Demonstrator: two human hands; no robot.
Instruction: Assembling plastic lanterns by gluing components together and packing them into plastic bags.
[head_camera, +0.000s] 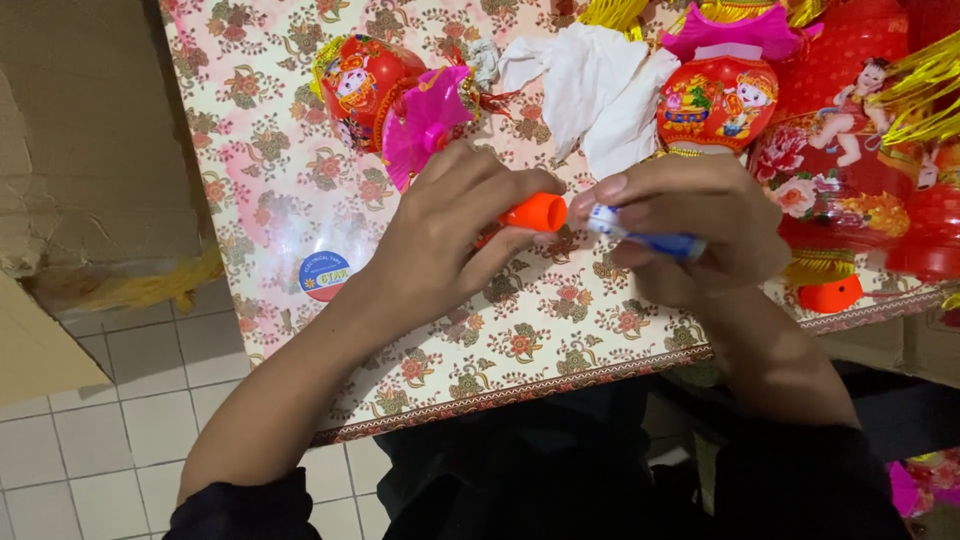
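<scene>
My left hand (450, 235) grips a small orange plastic cylinder (537, 212), its open end facing right. My right hand (690, 225) pinches a small blue and white tube (650, 238) and holds its tip against the orange piece's end. Both hands hover over a table with a floral cloth (300, 170). Just beyond my left hand lies a red lantern with a pink frilled cap (385, 95).
White crumpled paper (600, 80) lies at the back. A red lantern with cartoon figures (715, 100) and more red lanterns with gold tassels (860, 150) crowd the right. An orange cap (830, 293) sits near the table's right edge. Cardboard (90, 150) and a tiled floor (110, 420) lie left.
</scene>
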